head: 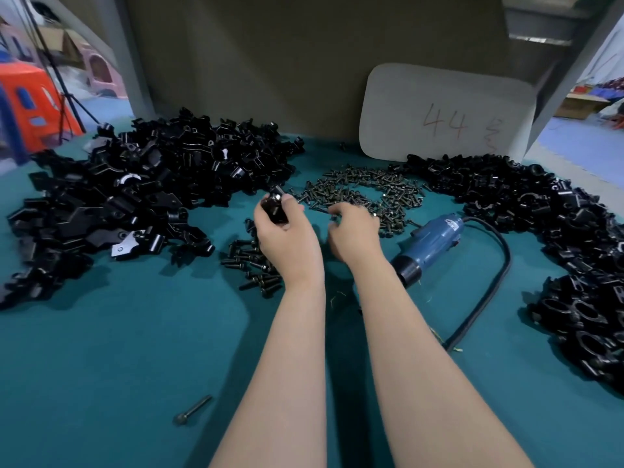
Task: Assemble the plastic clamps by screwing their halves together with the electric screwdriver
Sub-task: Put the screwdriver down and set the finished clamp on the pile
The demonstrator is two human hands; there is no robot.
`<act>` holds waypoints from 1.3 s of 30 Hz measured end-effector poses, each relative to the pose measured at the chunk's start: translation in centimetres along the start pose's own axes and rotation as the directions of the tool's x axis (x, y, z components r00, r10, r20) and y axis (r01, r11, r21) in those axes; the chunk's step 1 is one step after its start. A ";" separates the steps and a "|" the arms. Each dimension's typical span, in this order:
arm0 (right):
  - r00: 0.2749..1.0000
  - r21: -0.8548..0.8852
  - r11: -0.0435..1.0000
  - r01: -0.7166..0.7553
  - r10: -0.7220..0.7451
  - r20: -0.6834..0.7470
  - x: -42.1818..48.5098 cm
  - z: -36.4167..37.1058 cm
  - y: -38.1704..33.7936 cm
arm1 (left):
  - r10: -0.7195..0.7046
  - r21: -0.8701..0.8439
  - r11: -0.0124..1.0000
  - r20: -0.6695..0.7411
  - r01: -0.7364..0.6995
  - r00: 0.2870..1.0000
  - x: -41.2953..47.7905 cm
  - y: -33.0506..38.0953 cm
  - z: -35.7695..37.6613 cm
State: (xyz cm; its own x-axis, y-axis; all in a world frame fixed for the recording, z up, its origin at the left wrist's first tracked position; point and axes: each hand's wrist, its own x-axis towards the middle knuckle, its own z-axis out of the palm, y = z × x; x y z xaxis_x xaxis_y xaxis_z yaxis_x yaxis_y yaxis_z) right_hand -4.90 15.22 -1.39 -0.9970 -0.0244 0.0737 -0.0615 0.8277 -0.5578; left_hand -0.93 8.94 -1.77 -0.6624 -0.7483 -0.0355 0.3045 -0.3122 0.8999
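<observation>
Clamp (275, 211) gripped in left hand (287, 234), right hand (354, 231) over screws (371, 190)

A factory assembly bench, plainly: a green-topped table (118, 349) with black clamp halves (141, 197) heaped left of the blue electric screwdriver (435, 241), loose screws (368, 190) just behind it, and more clamps (540, 211) piled to its right.

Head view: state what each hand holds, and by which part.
Left hand grips a black clamp around its middle. Right hand curls over the screws; any hold cannot be told.
</observation>
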 end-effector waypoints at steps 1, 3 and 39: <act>0.999 -0.066 0.997 -0.050 0.050 -0.001 0.2 0.1 0.2 | -0.032 -0.022 0.999 0.011 0.032 0.999 -0.1 -0.2 0.0; 0.991 -0.147 0.984 -0.101 0.112 0.068 0.4 0.3 0.3 | -0.091 -0.034 0.995 0.026 0.092 0.996 -0.2 -0.5 0.1; 0.983 0.133 0.981 0.140 -0.121 -0.142 -2.3 -4.5 2.5 | -0.325 -0.003 0.933 0.423 0.360 0.846 -1.3 -0.8 0.8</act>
State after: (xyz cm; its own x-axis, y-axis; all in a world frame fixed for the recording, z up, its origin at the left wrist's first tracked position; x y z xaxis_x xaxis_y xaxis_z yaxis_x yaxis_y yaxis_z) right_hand -2.52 19.92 0.76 -0.9654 -0.0445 0.2568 -0.2059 0.7342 -0.6469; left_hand -0.83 10.67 -2.08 -0.9488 -0.2842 -0.1383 0.0480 -0.5620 0.8257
